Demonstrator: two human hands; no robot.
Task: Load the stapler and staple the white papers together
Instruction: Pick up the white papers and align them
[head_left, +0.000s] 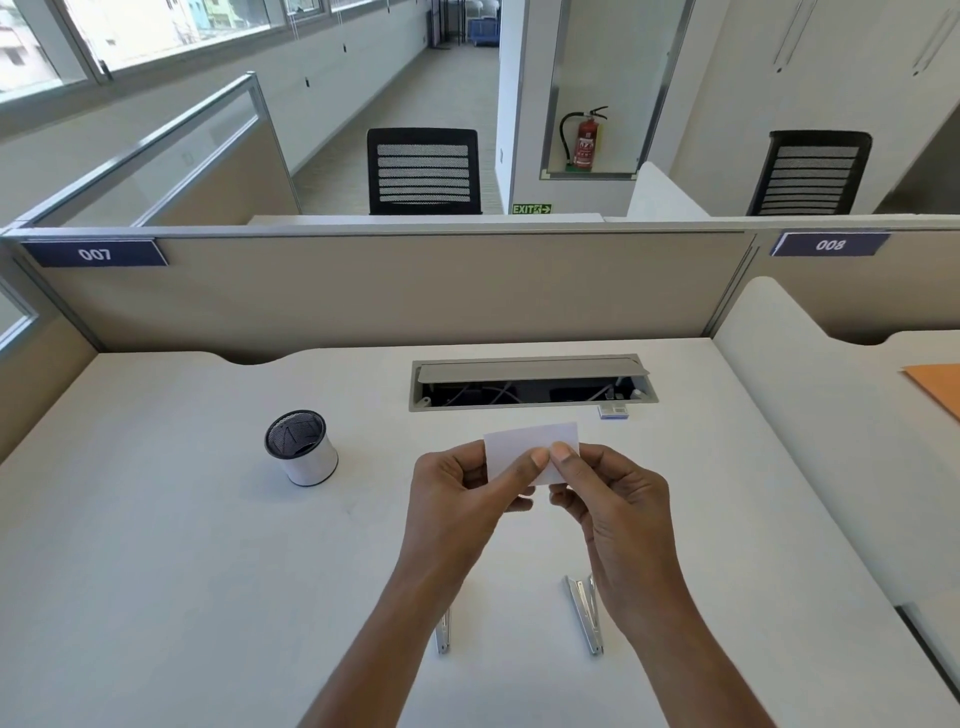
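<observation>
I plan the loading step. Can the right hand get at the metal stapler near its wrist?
Probably yes: the metal stapler lies free on the desk beside that wrist. But the right hand pinches the white paper, so it must release first.

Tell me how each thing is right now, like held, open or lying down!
white papers, held up over the desk.
left hand, fingers pinch the papers.
right hand, fingers pinch the papers.
stapler, lying on the desk, spread open.
second metal piece, lying on the desk, partly hidden.
pen cup, upright.
cable hatch, lid open.
</observation>
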